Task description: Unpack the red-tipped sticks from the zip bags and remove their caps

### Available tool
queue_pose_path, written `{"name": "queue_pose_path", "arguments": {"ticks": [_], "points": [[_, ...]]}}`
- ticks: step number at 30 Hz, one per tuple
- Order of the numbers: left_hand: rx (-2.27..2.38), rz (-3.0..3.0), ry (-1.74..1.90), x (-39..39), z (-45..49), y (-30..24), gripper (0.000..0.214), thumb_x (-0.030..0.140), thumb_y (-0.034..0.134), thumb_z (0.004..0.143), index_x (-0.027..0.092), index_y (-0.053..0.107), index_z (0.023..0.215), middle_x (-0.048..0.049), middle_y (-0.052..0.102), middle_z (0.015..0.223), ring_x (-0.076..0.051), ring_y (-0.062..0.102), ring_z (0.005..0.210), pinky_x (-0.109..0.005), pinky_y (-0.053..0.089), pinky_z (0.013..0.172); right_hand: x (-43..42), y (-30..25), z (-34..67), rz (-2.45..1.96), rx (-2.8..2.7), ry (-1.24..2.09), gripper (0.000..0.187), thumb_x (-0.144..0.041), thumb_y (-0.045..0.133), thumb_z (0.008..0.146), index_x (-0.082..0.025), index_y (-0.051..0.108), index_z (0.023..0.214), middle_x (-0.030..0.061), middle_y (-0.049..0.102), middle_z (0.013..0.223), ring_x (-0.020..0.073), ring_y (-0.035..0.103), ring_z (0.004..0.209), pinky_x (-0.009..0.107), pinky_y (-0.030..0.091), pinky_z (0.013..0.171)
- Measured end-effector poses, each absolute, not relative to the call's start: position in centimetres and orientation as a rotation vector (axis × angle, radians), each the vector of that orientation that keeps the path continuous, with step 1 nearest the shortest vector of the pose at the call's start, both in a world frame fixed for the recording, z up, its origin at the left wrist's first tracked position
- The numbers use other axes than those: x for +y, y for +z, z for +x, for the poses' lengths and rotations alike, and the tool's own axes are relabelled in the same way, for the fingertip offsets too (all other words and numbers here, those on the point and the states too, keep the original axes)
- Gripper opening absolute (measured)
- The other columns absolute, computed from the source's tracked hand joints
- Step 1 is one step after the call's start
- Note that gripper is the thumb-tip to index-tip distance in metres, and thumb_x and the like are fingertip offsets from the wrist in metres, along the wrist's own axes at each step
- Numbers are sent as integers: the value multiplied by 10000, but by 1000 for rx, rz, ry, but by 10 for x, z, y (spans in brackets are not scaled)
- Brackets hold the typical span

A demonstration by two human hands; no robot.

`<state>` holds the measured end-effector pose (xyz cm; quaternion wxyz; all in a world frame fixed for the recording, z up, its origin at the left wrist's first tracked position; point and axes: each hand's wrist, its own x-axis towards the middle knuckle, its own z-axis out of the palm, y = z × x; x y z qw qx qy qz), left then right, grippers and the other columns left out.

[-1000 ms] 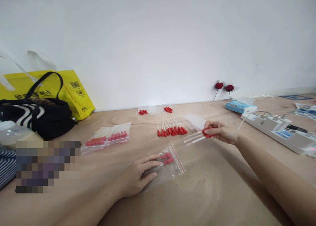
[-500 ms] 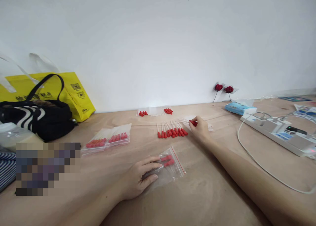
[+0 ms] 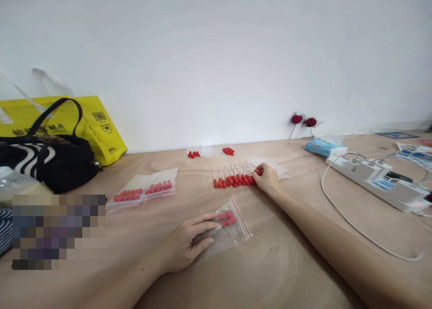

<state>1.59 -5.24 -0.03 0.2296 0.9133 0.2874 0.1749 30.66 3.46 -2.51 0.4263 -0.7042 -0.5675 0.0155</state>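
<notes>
My left hand [image 3: 192, 241] lies with fingers stretched over a clear zip bag [image 3: 232, 237], which has a red seal line and a couple of red-tipped sticks [image 3: 229, 218] inside. Further back, a fanned row of white sticks with bulbous red tips [image 3: 232, 181] rests on the table. At the right end of this row my right hand [image 3: 268, 179] pinches a red-tipped stick, whose tip is partly covered by the fingers. A clear bag [image 3: 281, 170] lies behind that hand.
Filled zip bags [image 3: 145, 189] lie at the left; another bag [image 3: 209, 152] with red-tipped sticks is near the wall. A yellow bag [image 3: 111, 140], a black bag [image 3: 67, 165] and a jar [image 3: 15, 183] stand left. Tissues [image 3: 320, 147], a power strip [image 3: 367, 176] and cable [image 3: 332, 207] occupy the right.
My right hand has moved slightly left and down, bringing the red-tipped stick to the row's right end. My left hand stays on the zip bag; the view has shifted slightly.
</notes>
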Motion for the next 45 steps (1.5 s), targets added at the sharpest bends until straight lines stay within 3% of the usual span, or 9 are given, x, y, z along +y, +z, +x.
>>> {"name": "queue_pose_path", "arguments": {"ticks": [6, 13, 18, 25, 34, 37, 41, 45], "points": [[780, 2491, 493, -52, 15, -2, 318, 236, 459, 839, 270, 526, 1148, -21, 469, 1293, -194, 432, 1181, -374, 373, 987, 34, -23, 307, -1847, -1438, 29, 112, -222, 524, 680, -168, 578, 761, 43, 618, 653, 161, 566, 634, 249, 384, 574], [780, 2498, 504, -52, 15, 0, 318, 237, 458, 836, 277, 525, 1145, -18, 488, 1275, -184, 445, 1170, -367, 377, 985, 28, -16, 308, -1956, -1430, -24, 104, -266, 539, 693, -201, 605, 644, 56, 624, 653, 189, 571, 648, 261, 350, 542], [789, 2494, 471, -51, 14, -2, 322, 239, 455, 838, 275, 522, 1152, -21, 475, 1287, -190, 433, 1181, -370, 366, 990, 12, -7, 302, -1849, -1507, -45, 134, -275, 509, 734, -200, 618, 717, 61, 626, 827, 188, 568, 735, 274, 375, 601], [793, 2511, 398, -51, 12, -2, 352, 271, 437, 853, 289, 472, 1203, -13, 444, 1315, -188, 399, 1210, -358, 348, 1006, -45, -10, 284, -1246, -1977, 507, 104, -281, 576, 739, -208, 643, 707, 8, 589, 649, 137, 523, 643, 261, 393, 616], [887, 2440, 359, -58, 18, 12, 410, 265, 464, 829, 278, 416, 1235, -20, 474, 1287, -212, 415, 1191, -389, 343, 1003, -53, -6, 263, -1159, -2276, 573, 249, -421, 642, 689, -223, 658, 839, 22, 571, 773, 161, 496, 761, 269, 380, 683], [841, 2432, 383, -57, 17, 10, 401, 262, 460, 832, 285, 417, 1230, -17, 477, 1282, -207, 419, 1188, -391, 329, 1012, -53, -7, 257, -1193, -2292, 547, 242, -394, 677, 651, -204, 630, 794, 26, 573, 812, 170, 497, 792, 266, 378, 683], [848, 2426, 373, -54, 14, 1, 410, 290, 452, 841, 297, 394, 1247, -15, 454, 1302, -210, 390, 1212, -409, 312, 1020, -57, -6, 256, -1239, -2240, 531, 178, -273, 678, 622, -177, 543, 688, 2, 541, 710, 137, 477, 685, 233, 356, 590], [876, 2400, 369, -53, 11, -4, 407, 308, 457, 840, 310, 400, 1243, -6, 447, 1309, -210, 376, 1223, -412, 311, 1020, -61, -6, 266, -1216, -2127, 757, 158, -203, 641, 630, -180, 497, 694, -42, 496, 611, 87, 431, 549, 200, 323, 497]]}}
